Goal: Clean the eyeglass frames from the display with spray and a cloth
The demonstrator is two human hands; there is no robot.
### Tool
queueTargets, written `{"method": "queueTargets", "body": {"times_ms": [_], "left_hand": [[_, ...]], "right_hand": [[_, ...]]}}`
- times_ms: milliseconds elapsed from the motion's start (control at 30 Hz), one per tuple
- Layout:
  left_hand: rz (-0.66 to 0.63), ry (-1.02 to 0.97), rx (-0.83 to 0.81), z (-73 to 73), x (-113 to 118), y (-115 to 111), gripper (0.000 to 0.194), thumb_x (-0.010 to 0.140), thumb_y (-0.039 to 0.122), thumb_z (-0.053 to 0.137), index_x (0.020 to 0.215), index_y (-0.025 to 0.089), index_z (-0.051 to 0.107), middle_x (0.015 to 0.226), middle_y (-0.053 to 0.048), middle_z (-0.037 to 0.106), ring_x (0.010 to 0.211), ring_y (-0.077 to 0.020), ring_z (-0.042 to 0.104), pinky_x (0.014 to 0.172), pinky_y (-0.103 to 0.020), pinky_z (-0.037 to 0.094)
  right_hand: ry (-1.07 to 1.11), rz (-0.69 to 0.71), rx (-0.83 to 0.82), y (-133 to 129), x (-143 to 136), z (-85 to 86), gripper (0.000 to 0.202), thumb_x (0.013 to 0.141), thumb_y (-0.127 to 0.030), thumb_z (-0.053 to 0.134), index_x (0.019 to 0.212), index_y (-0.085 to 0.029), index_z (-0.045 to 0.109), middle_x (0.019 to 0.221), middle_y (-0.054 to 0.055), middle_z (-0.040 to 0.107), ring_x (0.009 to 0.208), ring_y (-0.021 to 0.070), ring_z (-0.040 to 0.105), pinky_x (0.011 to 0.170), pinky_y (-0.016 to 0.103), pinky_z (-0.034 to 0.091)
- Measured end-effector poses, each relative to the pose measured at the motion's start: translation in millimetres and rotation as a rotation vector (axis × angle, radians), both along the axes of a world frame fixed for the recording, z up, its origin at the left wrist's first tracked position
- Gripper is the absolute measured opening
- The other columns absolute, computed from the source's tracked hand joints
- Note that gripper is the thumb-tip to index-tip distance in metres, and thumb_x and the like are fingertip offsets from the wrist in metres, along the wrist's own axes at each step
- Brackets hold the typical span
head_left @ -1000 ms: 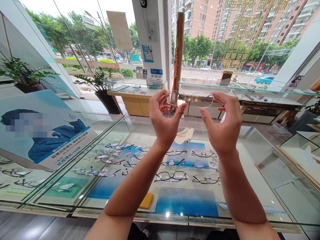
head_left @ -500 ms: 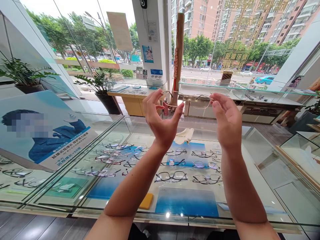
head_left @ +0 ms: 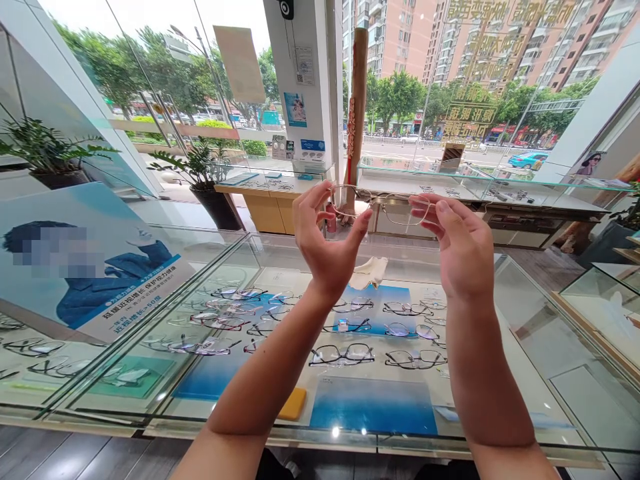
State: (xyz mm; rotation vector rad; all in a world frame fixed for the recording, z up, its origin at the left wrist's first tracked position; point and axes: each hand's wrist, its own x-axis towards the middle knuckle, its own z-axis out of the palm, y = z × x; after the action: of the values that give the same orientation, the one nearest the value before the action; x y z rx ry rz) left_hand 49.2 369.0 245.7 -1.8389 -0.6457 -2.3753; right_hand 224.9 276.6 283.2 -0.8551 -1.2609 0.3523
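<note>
A pair of thin gold-rimmed eyeglasses point(head_left: 406, 222) is held up above the glass display counter, lenses facing away from me. My left hand point(head_left: 327, 247) grips the left side of the frame, its thumb tip by the inner rim of the left lens and its fingers at the outer edge. My right hand point(head_left: 465, 247) pinches the right side near the hinge, with fingertips showing behind the right lens. Below the hands, a crumpled cream cloth point(head_left: 369, 273) lies on the counter top.
Rows of eyeglasses point(head_left: 343, 355) lie inside the glass counter point(head_left: 380, 437), beside blue sheets and a yellow case point(head_left: 293, 404). A large advertising board point(head_left: 95, 267) stands at the left. Further back are potted plants point(head_left: 200, 173), more display cases point(head_left: 500, 190) and a wooden post point(head_left: 357, 113).
The eyeglasses and both hands have shifted slightly to the right. My right hand's fingers have moved in behind the right lens, and the frame tilts a little differently.
</note>
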Motion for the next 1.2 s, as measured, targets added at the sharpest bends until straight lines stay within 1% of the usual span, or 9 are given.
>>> {"method": "queueTargets", "body": {"times_ms": [200,567,700,767,833,900,967,1067,1200], "left_hand": [[-0.046,0.010,-0.013,-1.2,1,1,0.064,0.094,0.047,0.085,0.149,0.031,0.056,0.140,-0.009,0.062,0.127,-0.0269,0.069,0.087,-0.034,0.058],[-0.118,0.032,-0.071,-6.2,4,5,0.065,0.095,0.049,0.084,0.150,0.030,0.055,0.138,-0.010,0.063,0.128,-0.0259,0.069,0.087,-0.032,0.059],[-0.102,0.027,-0.075,-5.4,5,3,0.063,0.095,0.049,0.083,0.148,0.029,0.056,0.136,-0.010,0.064,0.126,-0.0256,0.070,0.085,-0.032,0.059],[-0.065,0.054,-0.067,-3.1,3,1,0.062,0.096,0.048,0.082,0.148,0.028,0.056,0.136,-0.011,0.064,0.124,-0.0251,0.070,0.084,-0.032,0.059],[-0.020,0.127,-0.048,1.0,-1,-1,0.062,0.095,0.047,0.082,0.147,0.027,0.057,0.136,-0.011,0.065,0.123,-0.0252,0.070,0.085,-0.033,0.059],[0.012,0.228,-0.010,6.6,-7,-4,0.062,0.093,0.045,0.084,0.146,0.026,0.058,0.136,-0.012,0.066,0.124,-0.0270,0.068,0.090,-0.037,0.060],[0.035,0.317,0.040,12.5,-13,-6,0.064,0.093,0.044,0.084,0.148,0.026,0.057,0.137,-0.012,0.066,0.128,-0.0293,0.065,0.099,-0.042,0.059],[0.077,0.421,0.102,20.0,-19,-10,0.065,0.094,0.043,0.082,0.151,0.026,0.055,0.140,-0.012,0.066,0.132,-0.0309,0.064,0.108,-0.047,0.056],[0.088,0.525,0.147,25.8,-22,-16,0.063,0.095,0.042,0.080,0.150,0.026,0.055,0.139,-0.012,0.068,0.130,-0.0307,0.065,0.110,-0.048,0.055]], "right_hand": [[0.023,0.102,-0.009,-2,0,1.9,0.030,0.102,-0.051,0.065,0.116,-0.029,0.080,0.127,0.006,0.082,0.113,0.0265,0.078,0.101,0.048,0.062],[-0.010,0.143,-0.042,-3,2,3.6,0.034,0.102,-0.053,0.061,0.118,-0.029,0.078,0.126,0.007,0.081,0.110,0.0258,0.078,0.096,0.046,0.063],[0.013,0.149,-0.060,-4,1,4.2,0.030,0.101,-0.047,0.059,0.117,-0.028,0.076,0.124,0.007,0.082,0.106,0.0252,0.078,0.096,0.046,0.062],[0.018,0.120,-0.060,-4,1,4.3,0.027,0.100,-0.042,0.058,0.115,-0.028,0.076,0.122,0.006,0.082,0.107,0.0250,0.078,0.097,0.046,0.061],[-0.006,0.032,-0.020,-4,3,4.5,0.025,0.098,-0.039,0.060,0.113,-0.028,0.076,0.121,0.006,0.081,0.112,0.0256,0.076,0.101,0.046,0.060],[-0.085,-0.081,0.029,-5,5,5.0,0.020,0.096,-0.038,0.065,0.109,-0.028,0.078,0.121,0.005,0.081,0.118,0.0268,0.074,0.105,0.048,0.058],[-0.210,-0.144,0.033,-7,6,5.7,0.015,0.094,-0.037,0.071,0.103,-0.028,0.079,0.120,0.005,0.081,0.121,0.0277,0.072,0.109,0.050,0.055],[-0.346,-0.126,-0.016,-9,6,6.4,0.011,0.094,-0.036,0.073,0.098,-0.028,0.080,0.116,0.005,0.081,0.119,0.0272,0.072,0.110,0.051,0.054],[-0.383,-0.089,-0.017,-8,3,5.9,0.009,0.094,-0.034,0.074,0.097,-0.027,0.080,0.114,0.004,0.081,0.115,0.0258,0.073,0.108,0.050,0.054]]}}
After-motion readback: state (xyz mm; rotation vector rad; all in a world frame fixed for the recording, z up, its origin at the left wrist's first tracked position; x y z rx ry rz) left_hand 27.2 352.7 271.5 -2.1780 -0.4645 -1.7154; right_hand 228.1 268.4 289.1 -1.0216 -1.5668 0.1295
